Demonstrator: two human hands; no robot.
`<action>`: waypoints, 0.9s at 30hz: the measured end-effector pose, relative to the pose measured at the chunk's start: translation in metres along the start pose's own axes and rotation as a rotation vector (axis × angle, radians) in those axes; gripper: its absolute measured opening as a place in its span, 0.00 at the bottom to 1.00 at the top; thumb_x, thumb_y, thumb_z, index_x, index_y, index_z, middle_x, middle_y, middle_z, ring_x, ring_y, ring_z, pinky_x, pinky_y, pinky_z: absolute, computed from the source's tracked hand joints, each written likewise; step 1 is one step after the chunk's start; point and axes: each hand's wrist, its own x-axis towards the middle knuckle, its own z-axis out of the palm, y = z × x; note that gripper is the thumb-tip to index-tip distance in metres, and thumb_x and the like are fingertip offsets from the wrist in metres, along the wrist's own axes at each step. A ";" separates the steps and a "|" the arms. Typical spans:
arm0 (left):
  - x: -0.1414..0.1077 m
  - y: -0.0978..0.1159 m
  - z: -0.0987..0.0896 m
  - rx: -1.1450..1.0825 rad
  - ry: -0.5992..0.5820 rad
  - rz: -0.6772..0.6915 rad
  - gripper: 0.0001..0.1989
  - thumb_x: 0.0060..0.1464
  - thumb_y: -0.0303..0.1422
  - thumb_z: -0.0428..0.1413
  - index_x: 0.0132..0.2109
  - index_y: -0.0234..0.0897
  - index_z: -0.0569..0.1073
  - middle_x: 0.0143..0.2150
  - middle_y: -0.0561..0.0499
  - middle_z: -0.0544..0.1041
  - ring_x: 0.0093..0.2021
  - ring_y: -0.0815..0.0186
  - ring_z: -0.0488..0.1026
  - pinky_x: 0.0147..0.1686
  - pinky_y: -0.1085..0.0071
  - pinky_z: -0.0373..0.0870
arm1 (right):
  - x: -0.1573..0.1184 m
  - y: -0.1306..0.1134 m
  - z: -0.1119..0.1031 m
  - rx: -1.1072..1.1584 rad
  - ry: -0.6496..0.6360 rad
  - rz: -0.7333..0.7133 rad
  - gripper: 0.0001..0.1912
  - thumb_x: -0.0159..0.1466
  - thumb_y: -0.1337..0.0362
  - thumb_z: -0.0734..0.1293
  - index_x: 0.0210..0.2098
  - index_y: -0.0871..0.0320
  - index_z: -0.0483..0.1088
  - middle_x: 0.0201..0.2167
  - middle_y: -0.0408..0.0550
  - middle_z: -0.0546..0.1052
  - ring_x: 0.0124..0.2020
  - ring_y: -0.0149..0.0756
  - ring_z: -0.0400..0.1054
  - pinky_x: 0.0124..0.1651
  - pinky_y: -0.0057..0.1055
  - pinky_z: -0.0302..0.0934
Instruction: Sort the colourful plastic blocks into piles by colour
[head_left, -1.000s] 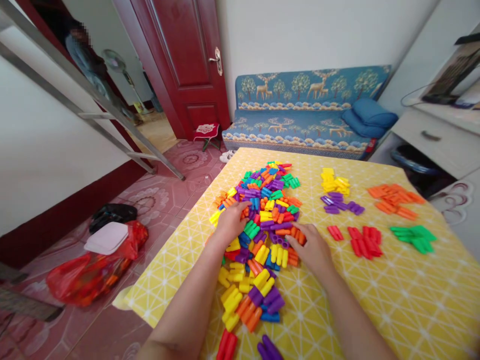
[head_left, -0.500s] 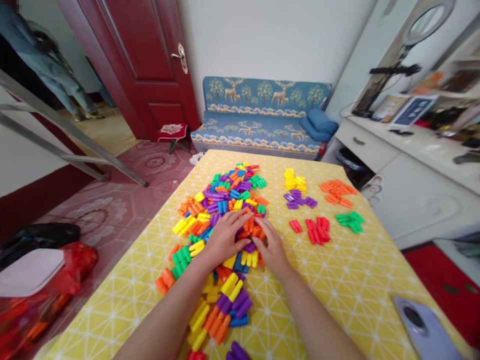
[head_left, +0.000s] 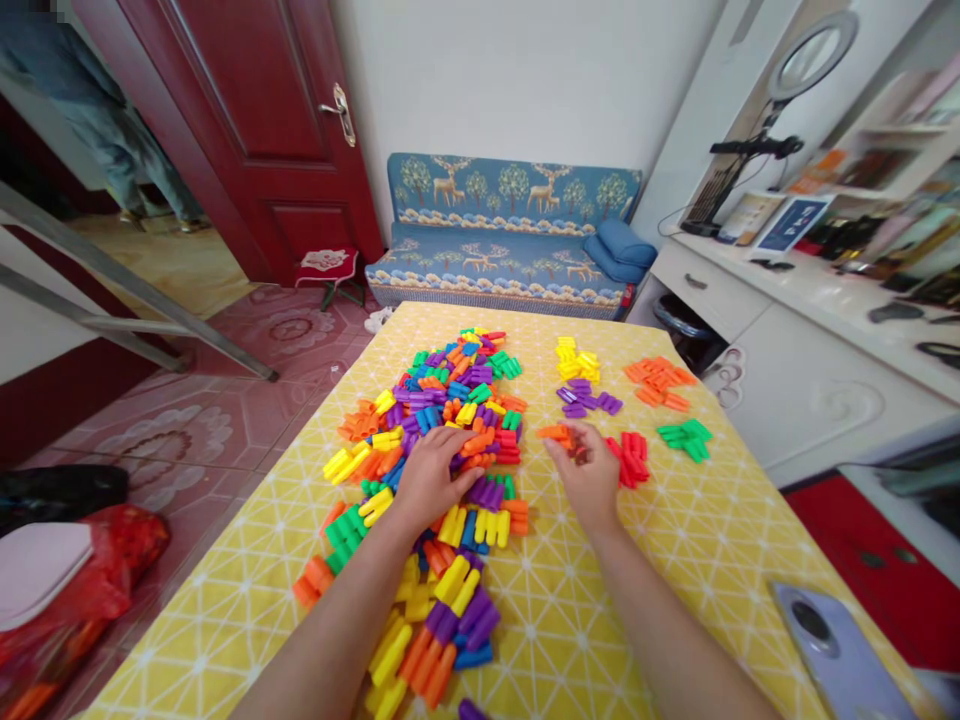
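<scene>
Above the tablecloth, right of the pile, my right hand [head_left: 589,478] pinches an orange plastic toy block [head_left: 555,433]. Its fingers partly cover the red blocks [head_left: 634,460] behind it. My left hand [head_left: 433,478] rests on the mixed pile of finger-shaped toy blocks [head_left: 420,397], its fingers and thumb curled around orange blocks [head_left: 478,447]. Purple blocks [head_left: 487,492] lie just below its thumb. Sorted by colour on the right are yellow blocks [head_left: 576,362], purple blocks [head_left: 581,398], orange blocks [head_left: 660,380] and green blocks [head_left: 685,438].
A yellow patterned cloth [head_left: 570,620] covers the table. A phone [head_left: 840,650] lies at its right edge. Beyond stand a blue sofa [head_left: 495,265] and a small red stool [head_left: 328,268]. A white cabinet [head_left: 757,340] is on the right; a person [head_left: 112,130] stands in the doorway.
My right hand has moved right, away from the pile, carrying an orange block. My left hand stays on the pile. The camera view has shifted slightly.
</scene>
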 end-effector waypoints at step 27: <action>0.000 -0.001 -0.001 -0.042 0.014 -0.012 0.19 0.53 0.39 0.59 0.52 0.42 0.72 0.50 0.46 0.75 0.51 0.55 0.70 0.52 0.56 0.67 | 0.191 0.129 -0.147 -0.700 0.080 0.412 0.23 0.62 0.58 0.62 0.51 0.67 0.69 0.54 0.71 0.69 0.58 0.59 0.61 0.57 0.58 0.51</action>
